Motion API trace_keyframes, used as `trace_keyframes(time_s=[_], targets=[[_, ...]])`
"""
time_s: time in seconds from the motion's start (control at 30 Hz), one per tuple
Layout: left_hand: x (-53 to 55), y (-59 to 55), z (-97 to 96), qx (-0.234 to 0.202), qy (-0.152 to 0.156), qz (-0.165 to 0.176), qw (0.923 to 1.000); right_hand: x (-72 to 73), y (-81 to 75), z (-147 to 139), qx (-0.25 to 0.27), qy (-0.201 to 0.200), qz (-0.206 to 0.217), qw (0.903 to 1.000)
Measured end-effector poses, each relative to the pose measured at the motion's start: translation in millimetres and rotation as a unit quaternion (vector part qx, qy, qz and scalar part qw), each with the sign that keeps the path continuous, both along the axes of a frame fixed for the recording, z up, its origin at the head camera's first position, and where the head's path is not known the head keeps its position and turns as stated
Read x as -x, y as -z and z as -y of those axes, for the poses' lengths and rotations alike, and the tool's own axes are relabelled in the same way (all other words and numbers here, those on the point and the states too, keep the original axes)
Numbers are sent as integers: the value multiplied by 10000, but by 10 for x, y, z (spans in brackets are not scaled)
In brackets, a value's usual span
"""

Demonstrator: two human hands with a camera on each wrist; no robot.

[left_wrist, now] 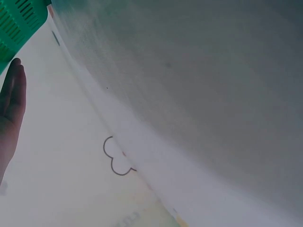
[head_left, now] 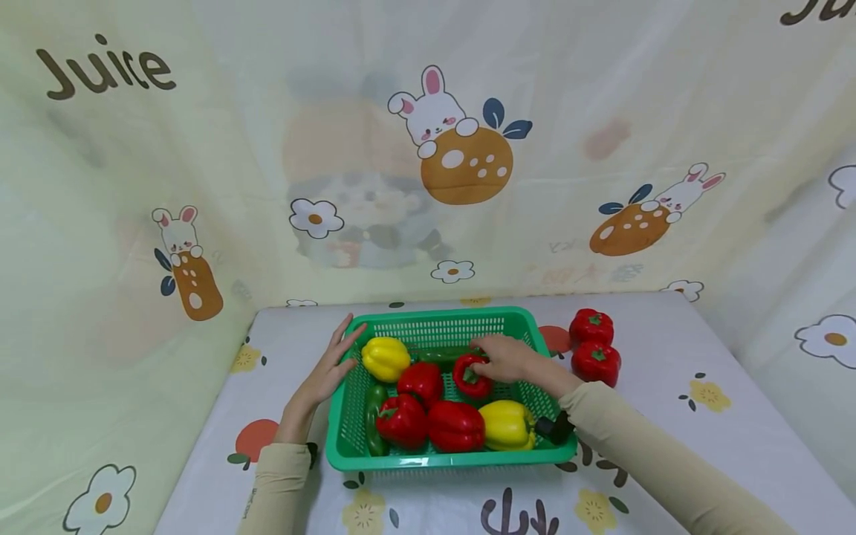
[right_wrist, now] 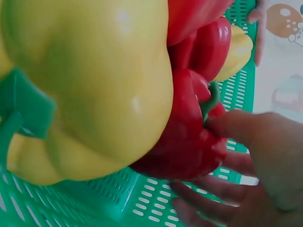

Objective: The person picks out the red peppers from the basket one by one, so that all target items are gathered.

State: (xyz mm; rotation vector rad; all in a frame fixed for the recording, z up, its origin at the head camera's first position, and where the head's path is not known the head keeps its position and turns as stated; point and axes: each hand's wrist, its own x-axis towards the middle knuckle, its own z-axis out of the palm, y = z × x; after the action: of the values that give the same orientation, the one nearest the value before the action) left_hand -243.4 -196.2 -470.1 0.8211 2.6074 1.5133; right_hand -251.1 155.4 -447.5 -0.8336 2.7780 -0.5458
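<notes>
A green perforated basket (head_left: 451, 461) holds bell peppers and long green vegetables. My right hand (head_left: 506, 357) reaches into its right half and grips a red bell pepper (right_wrist: 184, 142), the thumb by its green stem and the fingers around its side. My left hand (head_left: 325, 377) is at the basket's left rim with its fingers extended; the left wrist view catches only part of it beside the green wall. Close to the held pepper are another red pepper (head_left: 420, 383) and a long green vegetable (head_left: 441, 358). A yellow bell pepper (right_wrist: 90, 85) looms large in the right wrist view.
Two red bell peppers (head_left: 592, 327) stand on the patterned tablecloth (head_left: 669, 416) right of the basket. Inside it, another yellow pepper (head_left: 386, 360) lies back left, a green vegetable (head_left: 376, 420) along the left, and red peppers (head_left: 456, 426) at the front. A printed curtain (head_left: 361, 148) hangs behind.
</notes>
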Motion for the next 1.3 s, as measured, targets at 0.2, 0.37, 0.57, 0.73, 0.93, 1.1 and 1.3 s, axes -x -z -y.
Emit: trace_keyframes(time_s=[0.2, 0.37, 0.57, 0.73, 0.93, 1.1, 1.3], targets=[[9, -20, -14, 7, 60, -33, 10000, 7, -38, -19, 404, 106, -249, 9988], [145, 157, 26, -47, 46, -158, 9999, 17, -80, -68, 544, -48, -162, 9984], [254, 312, 56, -53, 8, -284, 9996, 24, -153, -177, 471, -341, 578, 9966], [218, 229, 29, -75, 3, -246, 9997, 20, -187, -229, 137, -303, 974, 9947], [57, -47, -13, -54, -12, -22, 10000, 2, -161, -191, 99, -253, 796, 9965], [-7, -73, -17, -8, -59, 22, 10000, -20, -103, -141, 76, -132, 685, 9975], [-26, -29, -5, -46, 20, 89, 9999, -35, -44, -113, -27, 78, 643, 9979]])
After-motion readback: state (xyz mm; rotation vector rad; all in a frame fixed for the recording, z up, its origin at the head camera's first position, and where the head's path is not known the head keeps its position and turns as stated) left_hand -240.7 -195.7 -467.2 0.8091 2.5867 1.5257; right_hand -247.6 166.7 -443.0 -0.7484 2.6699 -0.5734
